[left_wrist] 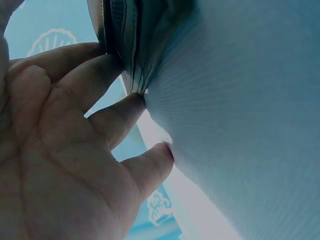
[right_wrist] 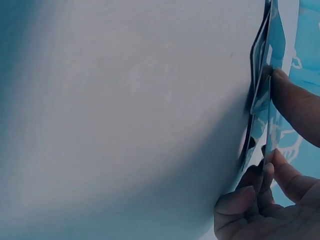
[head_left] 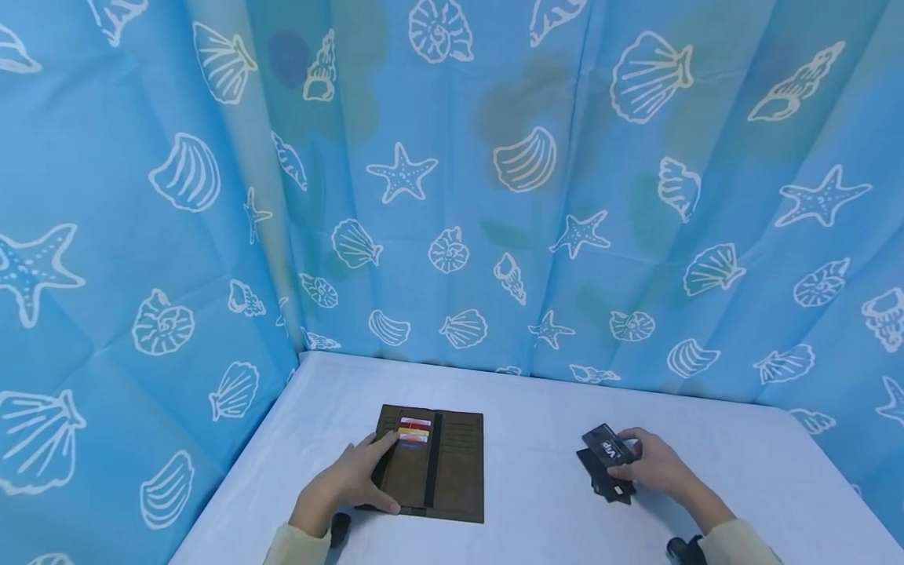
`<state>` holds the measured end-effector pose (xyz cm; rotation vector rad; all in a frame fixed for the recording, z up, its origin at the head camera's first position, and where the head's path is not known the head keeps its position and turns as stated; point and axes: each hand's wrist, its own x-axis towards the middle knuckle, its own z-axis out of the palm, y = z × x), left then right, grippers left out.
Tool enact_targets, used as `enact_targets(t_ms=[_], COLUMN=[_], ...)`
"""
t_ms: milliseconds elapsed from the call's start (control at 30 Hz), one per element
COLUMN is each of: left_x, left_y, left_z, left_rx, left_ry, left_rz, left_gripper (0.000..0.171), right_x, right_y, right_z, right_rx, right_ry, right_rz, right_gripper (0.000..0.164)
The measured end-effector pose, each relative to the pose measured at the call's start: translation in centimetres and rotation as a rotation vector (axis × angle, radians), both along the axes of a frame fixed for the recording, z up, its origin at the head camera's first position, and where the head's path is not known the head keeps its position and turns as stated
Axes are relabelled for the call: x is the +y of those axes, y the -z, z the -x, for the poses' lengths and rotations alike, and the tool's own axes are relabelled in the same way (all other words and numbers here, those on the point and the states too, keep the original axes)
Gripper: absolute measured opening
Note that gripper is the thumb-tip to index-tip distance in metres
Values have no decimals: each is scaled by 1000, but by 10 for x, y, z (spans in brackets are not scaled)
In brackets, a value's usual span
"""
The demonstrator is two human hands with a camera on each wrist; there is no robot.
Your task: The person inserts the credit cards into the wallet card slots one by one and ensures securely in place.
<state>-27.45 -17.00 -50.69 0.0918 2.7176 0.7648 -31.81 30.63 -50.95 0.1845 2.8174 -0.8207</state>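
Observation:
A brown long wallet [head_left: 459,471] lies spread flat on the table, several colourful cards [head_left: 414,431] showing in its left side's slots. My left hand [head_left: 356,475] rests on that left side, the thumb by the lower edge and the other fingers spread; the left wrist view has fingertips [left_wrist: 132,102] against the wallet's edge [left_wrist: 132,45]. Off to the right, my right hand [head_left: 653,463] pinches a black card [head_left: 606,445] marked VIP between thumb and fingers. Beneath it, more black cards [head_left: 606,480] are fanned out, one bearing a chip. The right wrist view catches the cards [right_wrist: 260,85] edge-on.
A white cloth covers the table [head_left: 530,471]. Blue curtains [head_left: 452,196] with shell and starfish prints hang behind it and along the left side. Dark wrist-worn devices show near both sleeves.

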Motion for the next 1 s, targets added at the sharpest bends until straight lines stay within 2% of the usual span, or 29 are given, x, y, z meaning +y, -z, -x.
enact_targets(t_ms=[433,533,667,767,833,900,1000], left_x=[1,1,1,0,0,-1,-2], left_y=[-2,-2,-1,-1,-1,-2,-2], left_z=[-1,-1,-1,0,0,0,-1], left_rx=[-1,0,4,8,8,7,4], left_ry=[-4,0,4,5,4,6,9], left_rz=[6,10,8,13,14,14,10], left_gripper=[109,109,108,108,108,108,107], right_x=[3,4,6,5,4,1,-6], right_y=[2,3,4,3,1,-2,-6], right_z=[3,2,1,0,0,0,1], right_rx=[-13,7,67,116,146,175,200], right_ry=[3,-18,-49,-40,-27,-8,13], right_rz=[16,35,55,78,115,154,228], right_gripper=[80,78,61,34,22,18,24])
